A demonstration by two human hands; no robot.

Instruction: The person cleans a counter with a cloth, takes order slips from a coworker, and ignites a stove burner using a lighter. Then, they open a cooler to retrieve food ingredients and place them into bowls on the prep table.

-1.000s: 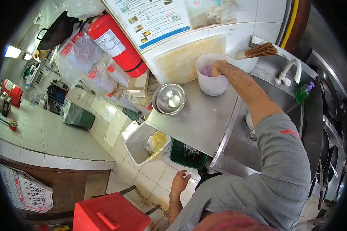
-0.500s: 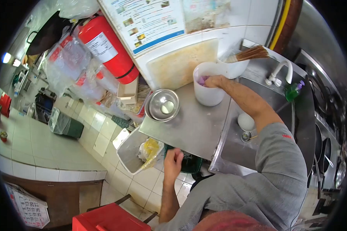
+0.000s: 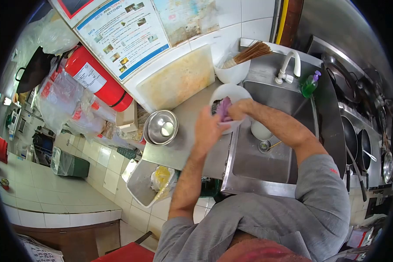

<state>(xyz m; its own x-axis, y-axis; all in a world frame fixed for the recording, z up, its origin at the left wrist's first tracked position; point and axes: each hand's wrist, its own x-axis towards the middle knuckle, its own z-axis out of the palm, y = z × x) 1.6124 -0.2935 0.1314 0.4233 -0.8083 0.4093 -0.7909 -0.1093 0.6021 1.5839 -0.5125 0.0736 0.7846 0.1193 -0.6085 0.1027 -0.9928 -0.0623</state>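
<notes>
My right hand [image 3: 240, 109] is closed on a purple crumpled cloth [image 3: 224, 109] at the mouth of a white plastic container [image 3: 233, 91]. A dark patch shows beside the cloth inside the container. My left hand [image 3: 207, 131] is at the container's left side, blurred, its thumb and fingers apart near the cloth; whether it touches the container I cannot tell. The container stands on the steel counter [image 3: 190, 150], left of the sink [image 3: 266, 168]. Nested steel bowls [image 3: 150, 126] sit on the counter to the left, with something pale in the inner one.
A white round item [image 3: 261, 131] lies in the sink near the drain. The faucet [image 3: 286, 72] and a green soap bottle [image 3: 310, 85] stand behind it. A stick brush [image 3: 251, 53] rests in a white holder. A cutting board [image 3: 179, 78] leans on the wall. Below is a waste bin [image 3: 139, 192].
My left hand has risen from below the counter edge to the white container. My right hand has lifted the purple cloth up toward the container's mouth. The view has shifted to the right.
</notes>
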